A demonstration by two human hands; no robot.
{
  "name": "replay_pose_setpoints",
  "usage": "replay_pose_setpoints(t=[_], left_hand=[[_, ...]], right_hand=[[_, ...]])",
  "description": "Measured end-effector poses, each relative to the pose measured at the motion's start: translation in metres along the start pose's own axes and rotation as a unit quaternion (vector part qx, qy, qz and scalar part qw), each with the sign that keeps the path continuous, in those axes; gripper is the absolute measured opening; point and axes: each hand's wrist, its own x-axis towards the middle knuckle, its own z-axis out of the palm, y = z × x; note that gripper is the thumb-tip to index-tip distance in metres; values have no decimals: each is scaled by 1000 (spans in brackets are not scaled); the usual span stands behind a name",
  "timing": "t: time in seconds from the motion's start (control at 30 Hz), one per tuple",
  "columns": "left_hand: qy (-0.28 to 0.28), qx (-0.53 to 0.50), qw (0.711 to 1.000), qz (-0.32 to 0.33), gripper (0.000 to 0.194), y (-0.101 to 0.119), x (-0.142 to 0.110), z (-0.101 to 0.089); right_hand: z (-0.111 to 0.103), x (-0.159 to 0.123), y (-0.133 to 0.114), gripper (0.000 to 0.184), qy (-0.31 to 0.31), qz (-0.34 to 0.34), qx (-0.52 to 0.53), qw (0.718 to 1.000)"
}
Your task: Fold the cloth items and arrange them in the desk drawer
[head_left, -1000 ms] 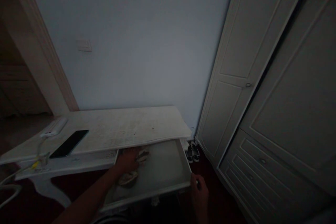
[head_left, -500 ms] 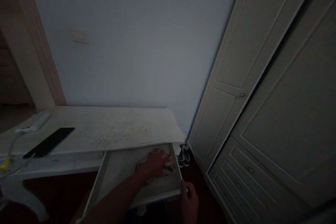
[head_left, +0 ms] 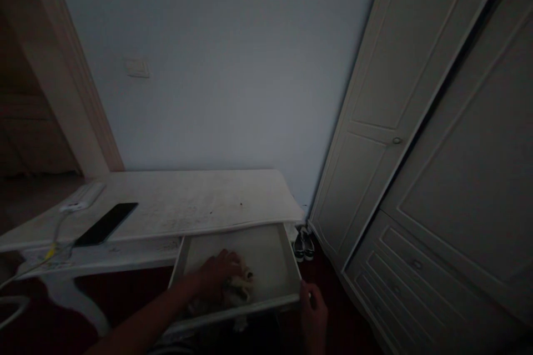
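A white drawer (head_left: 270, 258) is pulled out from the front of a white table. Inside it, my left hand (head_left: 220, 272) is bent over a crumpled pale cloth (head_left: 246, 284) with darker patches. Its fingers curl onto the cloth, and the palm hides part of it. The bundle lies near the drawer's front panel, left of the middle. My right hand (head_left: 313, 308) is at the front right corner of the drawer, fingers closed on the edge there. Dim light blurs the finer detail of both hands.
A dark phone (head_left: 107, 224) and a white power strip (head_left: 84, 196) with cables lie on the left of the tabletop (head_left: 183, 194). Dark shoes (head_left: 303, 245) stand on the floor beside the table. A white wardrobe (head_left: 375, 177) rises on the right.
My left hand has drawn the cloth left and toward the drawer's front. My right hand has stayed at the corner. The view has shifted slightly left.
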Motion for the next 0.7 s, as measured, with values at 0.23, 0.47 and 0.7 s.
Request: replay_pose_setpoints(t=[0.23,0.47,0.7], left_hand=[[79,24,987,-136,94,-45,-11,-18],[126,18,980,-152,84,-19,14,-17],[57,-70,994,66,92,0,18,-2]], right_hand=[[3,0,2,70,17,-16,-12,1000],[-4,9,-5,55,54,-157,-129,978],[67,5,-75,43,-325,-248,-294,864]])
